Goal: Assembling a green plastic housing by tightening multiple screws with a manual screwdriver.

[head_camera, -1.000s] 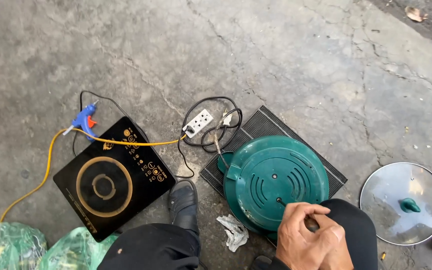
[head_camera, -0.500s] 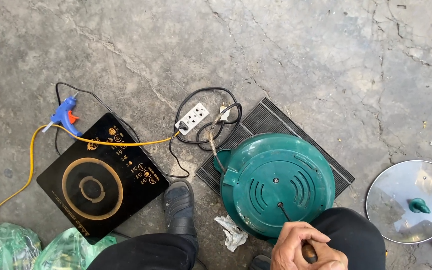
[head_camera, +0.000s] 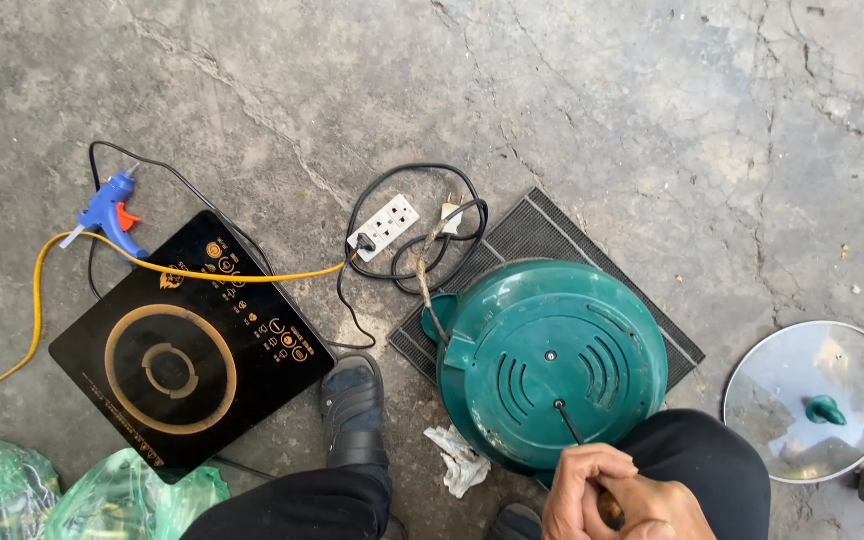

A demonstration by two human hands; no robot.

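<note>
Hands work at the bottom edge of the head view: the right hand (head_camera: 607,490) is curled in a closed grip around the handle of a screwdriver (head_camera: 569,422), whose thin dark shaft slants up to a screw hole on the underside of a green appliance base (head_camera: 542,365). The left hand (head_camera: 667,515) sits just behind and against the right one, mostly cut off by the frame, so I cannot tell whether its grip is closed or apart. The green appliance base lies upside down, resting partly on a black ribbed mat (head_camera: 542,235) on the concrete floor (head_camera: 572,90), just in front of the person's dark-trousered knee (head_camera: 697,460). A cord runs from the base's left side up to a tangle of black cable beside a white power strip (head_camera: 384,226). Left of that lies a black induction cooker (head_camera: 192,345) with an orange ring, crossed by a yellow cable (head_camera: 37,320). A blue glue gun (head_camera: 107,210) lies beyond its far corner. A dark shoe (head_camera: 352,405) stands between cooker and base, with a crumpled white rag (head_camera: 457,458) near it. A glass lid (head_camera: 812,400) with a green knob lies well apart on the right. Green plastic bags (head_camera: 12,495) fill the lower left corner.
</note>
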